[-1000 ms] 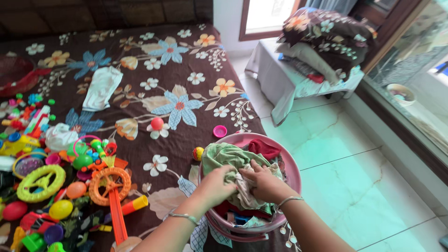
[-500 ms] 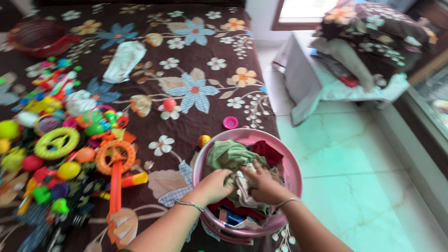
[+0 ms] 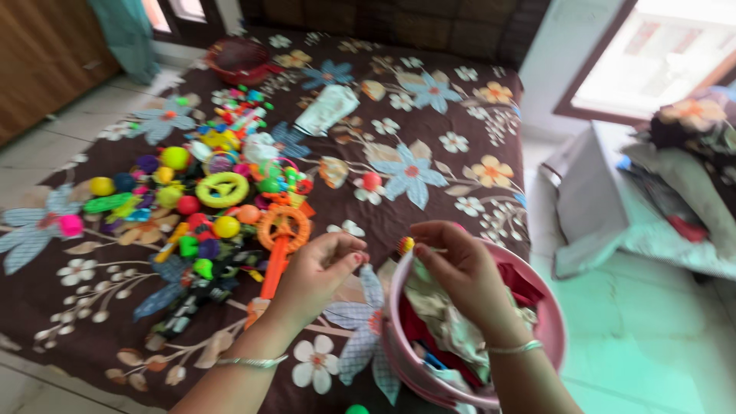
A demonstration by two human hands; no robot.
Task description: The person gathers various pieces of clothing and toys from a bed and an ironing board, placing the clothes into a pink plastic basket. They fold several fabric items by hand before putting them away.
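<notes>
The person's left hand [image 3: 318,268] and right hand [image 3: 460,264] are raised above the near edge of a bed, at about 6 o'clock in the view. Each hand has its fingertips pinched together, and a pale edge of cloth [image 3: 445,318] seems to run up from the tub to the right hand; whether the left hand also grips it cannot be told through the blur.

The cloth lies in a pink plastic tub [image 3: 548,330] at 5 o'clock, sitting on the brown flowered bedspread [image 3: 429,123] at the bed's corner. It is a heap of crumpled garments, pale green and cream with a dark red piece [image 3: 521,280] at the far side. Such fabric looks light, limp and not fragile; it will sag and trail from wherever it is gripped, so a hem or corner taken between thumb and fingers gives the cleanest hold. Pieces may cling to one another as they lift.

Just beyond the hands, at 12 o'clock, a small multicoloured ball [image 3: 404,245] rests beside the tub's rim. At 10 o'clock a dense scatter of bright plastic toys covers the spread, among them an orange wheel toy [image 3: 284,228] and a yellow-green ring [image 3: 222,188]. A folded white cloth [image 3: 328,109] lies farther up the bed, and a red basket [image 3: 239,60] sits at 11 o'clock. At 3 o'clock a low covered bench [image 3: 606,207] holds stacked bedding.
</notes>
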